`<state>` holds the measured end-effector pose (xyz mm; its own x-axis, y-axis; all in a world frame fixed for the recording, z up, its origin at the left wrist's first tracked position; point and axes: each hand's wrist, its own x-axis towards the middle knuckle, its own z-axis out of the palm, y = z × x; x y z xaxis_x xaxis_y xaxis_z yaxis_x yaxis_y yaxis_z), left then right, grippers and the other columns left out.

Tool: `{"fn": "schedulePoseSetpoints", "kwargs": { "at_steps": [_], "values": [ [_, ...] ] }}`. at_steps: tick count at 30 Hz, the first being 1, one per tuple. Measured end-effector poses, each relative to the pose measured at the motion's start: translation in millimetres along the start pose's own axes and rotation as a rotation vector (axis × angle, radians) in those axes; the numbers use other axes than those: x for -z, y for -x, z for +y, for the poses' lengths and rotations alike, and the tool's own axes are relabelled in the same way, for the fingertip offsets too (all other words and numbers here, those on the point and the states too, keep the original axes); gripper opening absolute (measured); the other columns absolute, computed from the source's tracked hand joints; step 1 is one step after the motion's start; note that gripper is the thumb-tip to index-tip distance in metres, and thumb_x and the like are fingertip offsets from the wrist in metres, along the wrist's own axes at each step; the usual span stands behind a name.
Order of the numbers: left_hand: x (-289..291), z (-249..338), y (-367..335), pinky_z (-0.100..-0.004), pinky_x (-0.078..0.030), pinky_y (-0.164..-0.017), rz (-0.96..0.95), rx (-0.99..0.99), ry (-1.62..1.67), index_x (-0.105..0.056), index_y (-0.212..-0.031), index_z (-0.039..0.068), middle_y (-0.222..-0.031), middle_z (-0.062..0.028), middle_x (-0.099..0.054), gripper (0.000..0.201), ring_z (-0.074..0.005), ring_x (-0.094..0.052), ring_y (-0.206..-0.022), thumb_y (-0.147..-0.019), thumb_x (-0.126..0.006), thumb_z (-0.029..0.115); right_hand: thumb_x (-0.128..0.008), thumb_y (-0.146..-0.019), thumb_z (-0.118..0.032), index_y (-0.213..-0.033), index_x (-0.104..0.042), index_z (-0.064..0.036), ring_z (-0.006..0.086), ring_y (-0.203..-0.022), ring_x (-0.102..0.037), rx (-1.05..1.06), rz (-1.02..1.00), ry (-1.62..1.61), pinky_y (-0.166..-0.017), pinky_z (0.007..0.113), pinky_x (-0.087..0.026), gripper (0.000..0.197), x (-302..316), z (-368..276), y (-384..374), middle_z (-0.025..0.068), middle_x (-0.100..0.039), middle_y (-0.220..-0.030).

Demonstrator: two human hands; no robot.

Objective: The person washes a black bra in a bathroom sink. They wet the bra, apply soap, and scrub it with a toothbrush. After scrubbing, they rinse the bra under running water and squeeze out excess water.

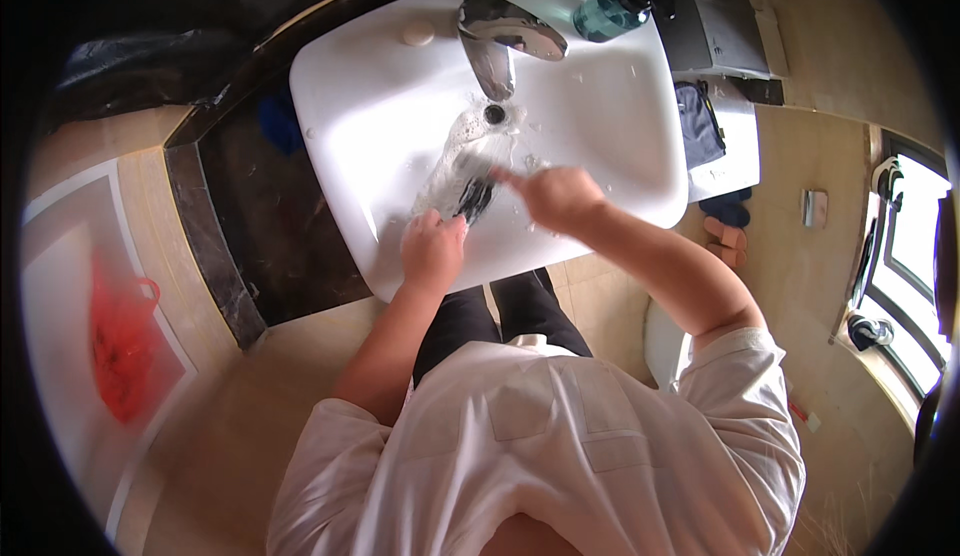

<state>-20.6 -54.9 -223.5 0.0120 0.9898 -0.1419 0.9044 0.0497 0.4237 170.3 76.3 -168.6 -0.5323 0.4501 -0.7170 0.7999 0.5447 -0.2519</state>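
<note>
Head view: the left hand (433,246) is closed on the near end of a black item (476,198) inside the white washbasin (625,136); the right hand (558,199) is curled around a blurred brush-like tool (477,166) at the item's far end.

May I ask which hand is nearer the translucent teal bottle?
The right hand; the left hand, holding the black item, is farther from that bottle.

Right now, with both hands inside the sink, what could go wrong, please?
The dark item might slip from the left hand, since foam lies beside it. The right hand looks blurred, which suggests quick motion, so suds could splash over the rim of the sink.
</note>
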Motion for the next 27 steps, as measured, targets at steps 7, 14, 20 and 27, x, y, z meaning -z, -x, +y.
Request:
{"fn": "schedulePoseSetpoints", "kwargs": {
  "at_steps": [7,14,20,27],
  "values": [
    [-1,1,-8,-0.0431,-0.046,-0.074,0.027,0.013,0.049,-0.072,-0.086,0.014,-0.081,-0.0096,-0.056,0.009,-0.0317,-0.057,-0.081,-0.079,-0.067,0.017,-0.039,-0.095,-0.015,-0.146,-0.032,-0.0305,0.0302,-0.09,-0.068,-0.138,-0.034,-0.11,-0.077,0.042,-0.055,0.054,-5,21,-15,0.0132,-0.068,-0.094],
    [-4,0,-8,-0.0432,-0.045,-0.072,-0.005,0.028,0.033,-0.071,-0.081,0.014,-0.08,-0.0097,-0.056,0.006,-0.0318,-0.057,-0.08,-0.079,-0.067,0.018,-0.042,-0.094,-0.015,-0.147,-0.03,-0.0317,0.025,-0.087,-0.069,-0.151,-0.046,-0.098,-0.071,0.039,-0.055,0.057,-17,24,-15,0.0124,-0.069,-0.095],
    [-7,-1,-2,-0.0424,-0.045,-0.07,0.009,0.011,-0.023,-0.073,-0.084,0.015,-0.076,-0.0077,-0.057,0.008,-0.0297,-0.059,-0.076,-0.077,-0.07,0.018,-0.041,-0.097,-0.022,-0.147,-0.029,-0.0339,0.0285,-0.09,-0.068,0.023,-0.134,0.001,-0.076,0.04,-0.054,0.053,-22,-5,5,0.0126,-0.068,-0.096],
    [-1,2,-10,-0.0426,-0.044,-0.071,-0.002,0.036,0.005,-0.073,-0.085,0.015,-0.079,-0.0086,-0.058,0.009,-0.0302,-0.059,-0.078,-0.078,-0.069,0.019,-0.042,-0.095,-0.016,-0.146,-0.03,-0.0354,0.026,-0.088,-0.069,0.021,-0.121,0.034,-0.076,0.041,-0.055,0.056,-11,-8,12,0.0152,-0.068,-0.1]
  ]
}}
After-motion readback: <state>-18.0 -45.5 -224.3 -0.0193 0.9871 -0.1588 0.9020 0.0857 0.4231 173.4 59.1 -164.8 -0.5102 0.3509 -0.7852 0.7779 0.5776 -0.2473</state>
